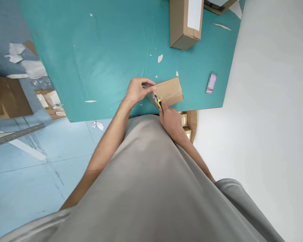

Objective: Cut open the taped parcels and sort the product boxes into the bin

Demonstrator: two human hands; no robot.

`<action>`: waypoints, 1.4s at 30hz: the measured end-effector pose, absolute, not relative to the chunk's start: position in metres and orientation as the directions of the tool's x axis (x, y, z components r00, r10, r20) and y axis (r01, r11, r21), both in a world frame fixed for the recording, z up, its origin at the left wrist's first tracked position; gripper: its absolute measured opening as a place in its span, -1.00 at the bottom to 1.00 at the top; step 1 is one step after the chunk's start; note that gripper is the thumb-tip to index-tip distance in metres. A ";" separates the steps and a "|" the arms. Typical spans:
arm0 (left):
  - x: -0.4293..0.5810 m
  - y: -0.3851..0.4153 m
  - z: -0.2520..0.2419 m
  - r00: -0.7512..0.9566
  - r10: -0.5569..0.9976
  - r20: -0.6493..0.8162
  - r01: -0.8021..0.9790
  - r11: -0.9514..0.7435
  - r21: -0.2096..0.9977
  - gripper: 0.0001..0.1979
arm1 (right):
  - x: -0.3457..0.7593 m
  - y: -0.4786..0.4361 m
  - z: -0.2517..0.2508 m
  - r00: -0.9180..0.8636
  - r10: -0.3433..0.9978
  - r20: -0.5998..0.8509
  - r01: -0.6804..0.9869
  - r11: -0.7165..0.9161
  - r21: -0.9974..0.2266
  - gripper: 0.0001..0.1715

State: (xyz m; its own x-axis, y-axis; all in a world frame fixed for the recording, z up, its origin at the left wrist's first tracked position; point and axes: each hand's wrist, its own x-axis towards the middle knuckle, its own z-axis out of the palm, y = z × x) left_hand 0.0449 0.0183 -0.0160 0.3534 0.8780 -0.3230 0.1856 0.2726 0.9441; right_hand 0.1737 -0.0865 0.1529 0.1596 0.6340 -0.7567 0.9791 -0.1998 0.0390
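Note:
A small brown cardboard box [168, 90] lies at the near edge of the green table, turned slightly. My left hand [139, 90] grips its left end, thumb on top and fingers over the far side. In my right hand [172, 120] is a yellow and black utility knife [159, 102], closed in the fingers. Its blade end points up and left, at the left part of the box near my left thumb. Whether the blade is in the cardboard cannot be made out.
The green table [111, 60] carries paper scraps [160, 58], a tall carton [178, 25] at the back and a pixelated pink item [211, 83] to the right. A white wall [270, 101] borders the right side. Open cartons [11, 97] and litter lie on the floor at left.

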 end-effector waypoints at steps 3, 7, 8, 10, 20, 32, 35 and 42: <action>0.046 0.015 -0.014 0.340 0.883 -0.324 0.191 0.272 0.943 -0.73 | 0.177 -0.094 0.153 0.149 0.604 -0.783 0.982 -0.185 0.044 -0.25; 0.047 0.010 -0.016 0.336 0.888 -0.313 0.195 0.260 0.946 -0.73 | 0.187 -0.108 0.154 0.143 0.614 -0.776 0.987 -0.151 0.062 -0.25; 0.047 0.009 -0.017 0.332 0.891 -0.310 0.197 0.256 0.946 -0.74 | 0.189 -0.112 0.154 0.146 0.610 -0.779 0.987 -0.143 0.073 -0.26; 0.045 0.009 -0.017 0.319 0.899 -0.301 0.199 0.248 0.948 -0.75 | 0.193 -0.117 0.153 0.147 0.602 -0.785 0.988 -0.127 0.088 -0.28; 0.045 0.004 -0.016 0.241 0.931 -0.274 0.257 0.211 0.943 -0.63 | 0.220 -0.126 0.147 0.052 0.742 -0.669 0.978 -0.174 -0.117 -0.32; 0.036 -0.035 -0.008 0.302 0.925 -0.231 0.494 0.055 0.868 -0.17 | 0.319 -0.115 0.050 0.323 0.910 -0.259 0.758 -0.413 -0.505 -0.27; 0.034 -0.031 -0.008 0.288 0.929 -0.230 0.555 0.034 0.831 -0.21 | 0.313 -0.123 0.048 0.321 0.905 -0.280 0.721 -0.425 -0.546 -0.26; 0.042 -0.017 0.013 0.320 0.931 -0.174 0.609 -0.061 0.791 -0.22 | 0.316 -0.134 0.057 0.295 0.886 -0.359 0.646 -0.461 -0.608 -0.31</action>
